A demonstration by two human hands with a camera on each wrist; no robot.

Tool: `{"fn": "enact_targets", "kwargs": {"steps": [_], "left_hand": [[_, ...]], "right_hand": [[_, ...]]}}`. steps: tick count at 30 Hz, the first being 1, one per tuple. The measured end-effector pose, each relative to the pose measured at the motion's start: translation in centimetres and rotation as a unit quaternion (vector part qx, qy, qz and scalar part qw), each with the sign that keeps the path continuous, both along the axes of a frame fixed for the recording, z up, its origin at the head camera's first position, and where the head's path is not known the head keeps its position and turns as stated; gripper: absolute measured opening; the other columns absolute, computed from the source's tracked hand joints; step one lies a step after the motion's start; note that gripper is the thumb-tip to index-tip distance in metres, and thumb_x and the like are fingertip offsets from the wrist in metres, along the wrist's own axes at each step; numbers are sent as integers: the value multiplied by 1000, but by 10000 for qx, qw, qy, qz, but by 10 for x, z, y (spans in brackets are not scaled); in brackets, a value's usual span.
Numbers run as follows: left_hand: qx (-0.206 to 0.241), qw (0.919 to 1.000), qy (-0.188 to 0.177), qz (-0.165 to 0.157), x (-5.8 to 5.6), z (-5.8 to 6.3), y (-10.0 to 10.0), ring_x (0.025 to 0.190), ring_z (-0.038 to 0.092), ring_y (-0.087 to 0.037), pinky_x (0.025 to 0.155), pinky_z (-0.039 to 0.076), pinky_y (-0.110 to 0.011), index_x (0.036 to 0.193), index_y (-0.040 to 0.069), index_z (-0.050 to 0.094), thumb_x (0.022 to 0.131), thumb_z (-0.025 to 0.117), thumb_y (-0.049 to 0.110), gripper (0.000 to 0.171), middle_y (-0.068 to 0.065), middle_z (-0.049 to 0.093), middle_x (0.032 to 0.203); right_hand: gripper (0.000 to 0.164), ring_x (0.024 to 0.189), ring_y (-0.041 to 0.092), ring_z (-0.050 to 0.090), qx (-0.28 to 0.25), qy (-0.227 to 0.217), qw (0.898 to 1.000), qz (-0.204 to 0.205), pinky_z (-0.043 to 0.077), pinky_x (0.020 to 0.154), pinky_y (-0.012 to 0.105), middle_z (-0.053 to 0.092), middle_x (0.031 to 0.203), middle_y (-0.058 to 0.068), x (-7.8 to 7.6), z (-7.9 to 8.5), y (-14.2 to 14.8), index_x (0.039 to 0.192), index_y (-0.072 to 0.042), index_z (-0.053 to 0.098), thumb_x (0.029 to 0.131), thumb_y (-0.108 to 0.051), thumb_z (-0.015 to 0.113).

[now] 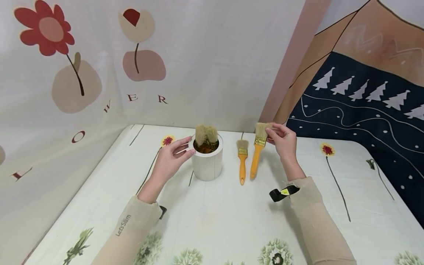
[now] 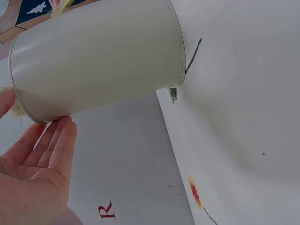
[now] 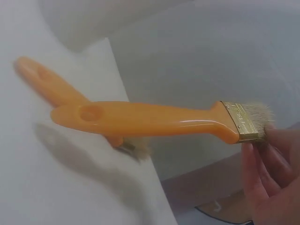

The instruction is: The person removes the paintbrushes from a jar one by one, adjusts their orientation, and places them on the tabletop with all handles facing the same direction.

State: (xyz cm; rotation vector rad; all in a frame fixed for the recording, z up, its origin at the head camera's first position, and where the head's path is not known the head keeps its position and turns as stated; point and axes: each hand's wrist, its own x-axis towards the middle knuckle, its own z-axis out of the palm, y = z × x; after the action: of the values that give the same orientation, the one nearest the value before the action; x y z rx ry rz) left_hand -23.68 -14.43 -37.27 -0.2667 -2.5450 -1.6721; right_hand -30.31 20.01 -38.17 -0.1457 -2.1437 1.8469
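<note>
My left hand (image 1: 170,158) touches the left side of a white cylindrical container (image 1: 207,167) near its rim, the fingers nearly straight in the left wrist view. Two paintbrushes stand in the container with their pale bristles (image 1: 206,134) up, and their lower parts are hidden inside. With my right hand (image 1: 283,141) I pinch another paintbrush (image 3: 164,119) at its bristle end; its orange handle points down toward me. Between that brush and the container, a similar paintbrush (image 1: 243,162) lies on the table, bristles toward the back.
A white flower-printed cloth covers the table (image 1: 212,221). Close behind its back edge hangs a printed curtain (image 1: 212,66), with a dark panel of white trees (image 1: 357,95) at the right. Black straps (image 1: 281,193) sit at the wrists.
</note>
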Motion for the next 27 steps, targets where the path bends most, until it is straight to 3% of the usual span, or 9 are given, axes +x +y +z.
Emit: {"fn": "enact_targets", "kwargs": {"steps": [15,23,27], "left_hand": [[-9,10000,-13,6,0,0,0,133,57,-31,105,52,-40,142,7,56,93,72,18,52,-12,57,146],[33,10000,-53,37,1,1,1,132,57,-30,105,52,-38,141,6,57,93,72,17,51,-12,57,145],[52,9999,-80,40,1,2,1,132,57,-30,106,52,-38,141,5,57,92,72,16,52,-13,57,145]], "right_hand": [[37,69,-6,64,458,-793,9958,89,59,66,10,66,84,-15,-15,-19,11,130,-1,64,96,-16,68],[39,60,-8,59,628,-1303,9889,350,55,60,7,59,71,-18,-25,-29,15,132,4,62,97,-13,66],[38,59,-8,59,922,-1456,9842,411,55,59,8,64,77,-11,-31,-39,19,131,3,62,97,-13,65]]}}
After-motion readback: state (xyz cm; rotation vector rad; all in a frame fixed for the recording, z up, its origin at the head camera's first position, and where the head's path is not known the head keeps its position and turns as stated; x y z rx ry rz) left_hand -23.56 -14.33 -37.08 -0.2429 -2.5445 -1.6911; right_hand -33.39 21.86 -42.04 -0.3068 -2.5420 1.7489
